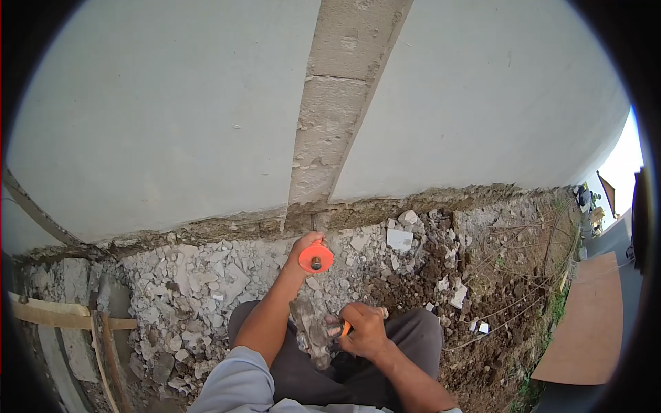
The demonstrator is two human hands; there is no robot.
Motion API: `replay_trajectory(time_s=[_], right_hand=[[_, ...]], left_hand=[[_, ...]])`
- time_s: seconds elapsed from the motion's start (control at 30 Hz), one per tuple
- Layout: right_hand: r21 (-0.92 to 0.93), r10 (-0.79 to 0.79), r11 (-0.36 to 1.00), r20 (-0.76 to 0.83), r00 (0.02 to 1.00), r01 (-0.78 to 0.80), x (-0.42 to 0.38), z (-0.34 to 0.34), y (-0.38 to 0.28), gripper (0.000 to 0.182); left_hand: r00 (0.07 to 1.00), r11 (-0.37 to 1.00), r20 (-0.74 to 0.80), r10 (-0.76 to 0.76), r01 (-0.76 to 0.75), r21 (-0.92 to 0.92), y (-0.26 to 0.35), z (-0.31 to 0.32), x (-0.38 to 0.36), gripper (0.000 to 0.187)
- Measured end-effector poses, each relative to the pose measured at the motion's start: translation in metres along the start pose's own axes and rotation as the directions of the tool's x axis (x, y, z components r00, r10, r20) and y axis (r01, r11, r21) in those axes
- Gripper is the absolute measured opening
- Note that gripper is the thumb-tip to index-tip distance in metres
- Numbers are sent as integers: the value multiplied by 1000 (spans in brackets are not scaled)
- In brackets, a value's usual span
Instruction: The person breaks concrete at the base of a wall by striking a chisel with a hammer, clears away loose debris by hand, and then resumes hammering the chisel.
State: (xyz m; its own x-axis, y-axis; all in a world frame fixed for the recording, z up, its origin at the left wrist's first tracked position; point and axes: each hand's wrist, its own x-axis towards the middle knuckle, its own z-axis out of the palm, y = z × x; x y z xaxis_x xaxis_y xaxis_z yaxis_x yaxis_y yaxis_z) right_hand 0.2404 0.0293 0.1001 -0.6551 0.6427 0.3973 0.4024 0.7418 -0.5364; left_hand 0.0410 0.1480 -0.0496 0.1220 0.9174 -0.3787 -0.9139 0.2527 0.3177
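My left hand (310, 242) is closed around a chisel with a round orange hand guard (316, 258); the chisel's metal head points up toward me and its tip is hidden. Beyond it, a bare strip of rough masonry (330, 117) runs up the pale wall (186, 124). Over my lap, my right hand (365, 330) grips a hammer by its handle, which shows some orange. The dusty hammer head (313, 332) is to the left of that hand, apart from the chisel.
Broken plaster rubble (200, 282) lies along the wall's foot, with dark soil (413, 275) to the right. Wooden boards (55, 316) are at the lower left. A brown sheet (585, 323) lies at the right, near dry twigs and grass.
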Motion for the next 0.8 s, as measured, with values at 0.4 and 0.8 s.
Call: replay_trajectory(time_s=[0.4,0.8], right_hand=[[39,25,999,35,999,-27,2,-6,-1,18],[40,-124,992,8,992,123,4,-1,-4,16]], left_hand=[[1000,1000,-18,19,-19,9,2,7,-2,13],[1000,1000,-3,-10,10,-6,6,7,-1,12]])
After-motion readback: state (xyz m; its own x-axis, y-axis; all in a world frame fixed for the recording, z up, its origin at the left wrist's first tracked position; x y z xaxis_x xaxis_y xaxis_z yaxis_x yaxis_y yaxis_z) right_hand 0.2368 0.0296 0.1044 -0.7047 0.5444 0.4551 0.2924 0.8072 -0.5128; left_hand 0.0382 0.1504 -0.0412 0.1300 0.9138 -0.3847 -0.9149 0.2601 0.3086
